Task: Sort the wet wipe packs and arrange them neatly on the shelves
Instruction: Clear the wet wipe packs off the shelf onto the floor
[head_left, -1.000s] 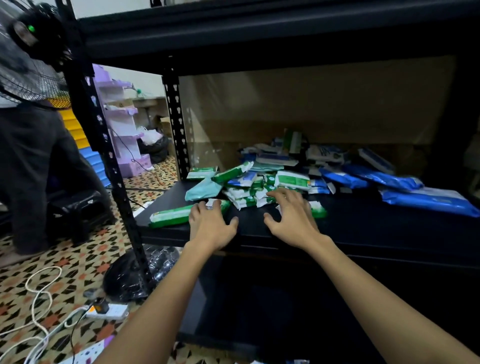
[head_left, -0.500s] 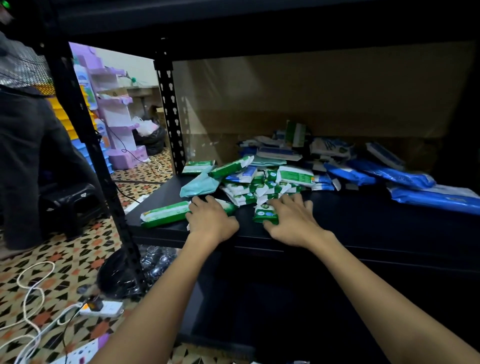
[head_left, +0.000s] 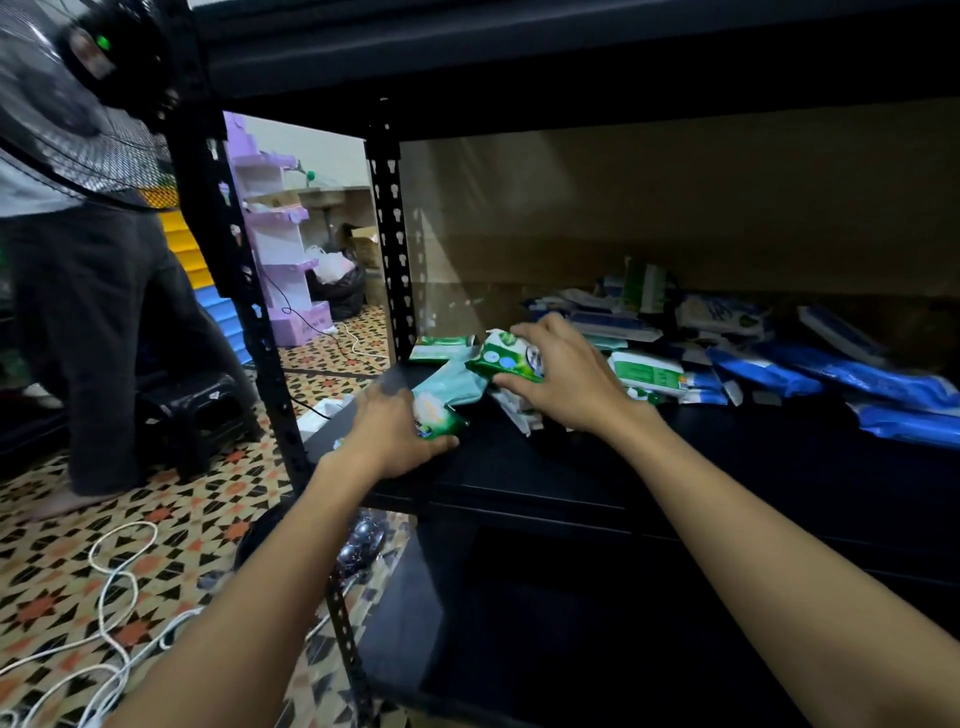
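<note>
Two green packs: left hand (head_left: 389, 434) grips one (head_left: 434, 418), right hand (head_left: 563, 376) another (head_left: 506, 358).

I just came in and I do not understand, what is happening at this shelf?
A person is sorting wet wipe packs on a black shelf. The left hand grips one small green pack near the front edge; the right hand holds another green pack above the mixed pile. Blue packs lie unsorted on the right.

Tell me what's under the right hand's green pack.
Under the green pack lie a teal pouch and jumbled white-green packs on the shelf. The right hand hides the rest.
</note>
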